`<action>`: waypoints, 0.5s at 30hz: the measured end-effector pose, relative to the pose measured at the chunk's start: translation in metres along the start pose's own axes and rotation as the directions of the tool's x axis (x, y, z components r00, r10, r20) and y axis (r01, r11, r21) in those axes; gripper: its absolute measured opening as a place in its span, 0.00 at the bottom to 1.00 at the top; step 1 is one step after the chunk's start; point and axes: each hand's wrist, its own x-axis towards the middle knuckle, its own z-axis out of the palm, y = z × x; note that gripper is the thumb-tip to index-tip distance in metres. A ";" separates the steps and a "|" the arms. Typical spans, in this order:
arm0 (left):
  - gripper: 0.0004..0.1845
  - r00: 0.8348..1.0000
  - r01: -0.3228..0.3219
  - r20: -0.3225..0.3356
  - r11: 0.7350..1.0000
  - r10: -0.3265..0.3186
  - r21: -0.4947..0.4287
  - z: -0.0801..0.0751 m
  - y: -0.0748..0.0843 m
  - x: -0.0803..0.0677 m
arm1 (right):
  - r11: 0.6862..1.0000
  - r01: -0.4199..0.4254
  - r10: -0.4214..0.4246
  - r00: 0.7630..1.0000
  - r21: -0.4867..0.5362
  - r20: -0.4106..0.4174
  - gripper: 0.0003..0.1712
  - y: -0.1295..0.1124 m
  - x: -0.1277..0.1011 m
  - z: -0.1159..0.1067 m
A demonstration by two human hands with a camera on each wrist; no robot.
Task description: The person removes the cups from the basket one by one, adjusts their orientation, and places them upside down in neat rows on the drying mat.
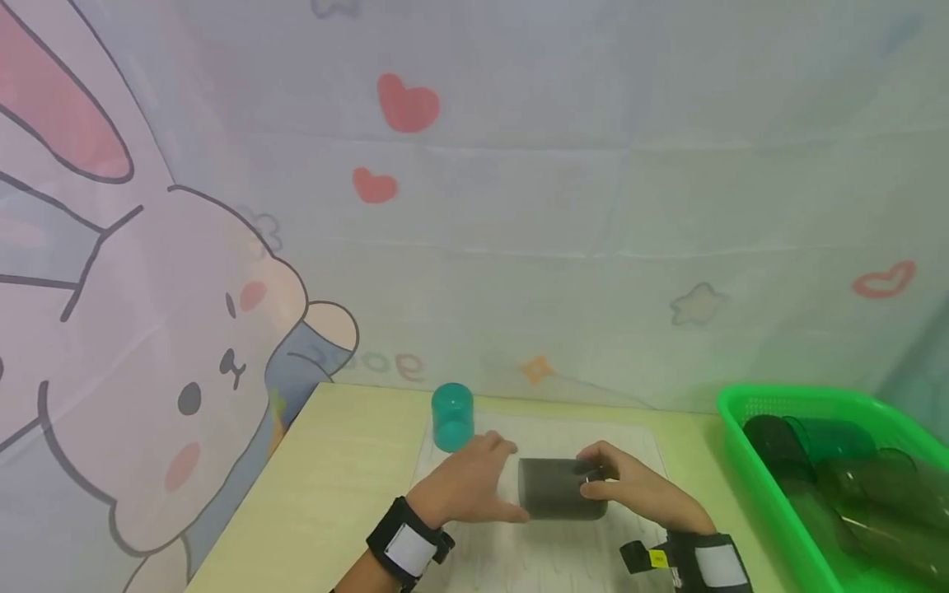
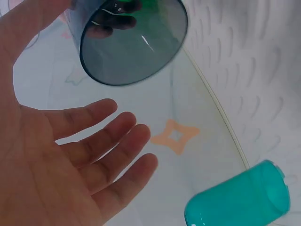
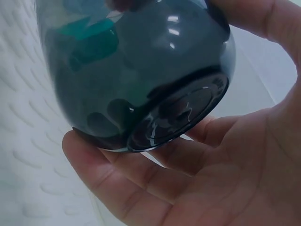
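We look down on a pale yellow worktop with a white ridged mat laid on it. Behind it hangs a pale cloth, printed with a large rabbit, two filled hearts and one outlined heart.

We count one mat, one green basket at the right of the worktop, and two cups outside it: a grey cup and a teal cup. Several more cups, one of them teal, lie in the basket; they overlap, so we cannot tell how many. Two hands show, each with a black band at the wrist.

We find the grey cup above the mat, on its side, mouth toward the left hand. The right hand grips it near the base, thumb on one side and fingers curled round the other. The left fingers are spread and relaxed beside the mouth; we cannot tell whether that thumb touches the rim. The teal cup stands near the left fingers, at the mat's far left corner.
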 end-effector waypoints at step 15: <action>0.45 0.996 -0.087 0.020 0.994 0.086 0.070 0.018 0.011 0.023 | 0.999 0.028 -0.029 0.998 0.026 0.051 0.27 0.009 0.008 0.012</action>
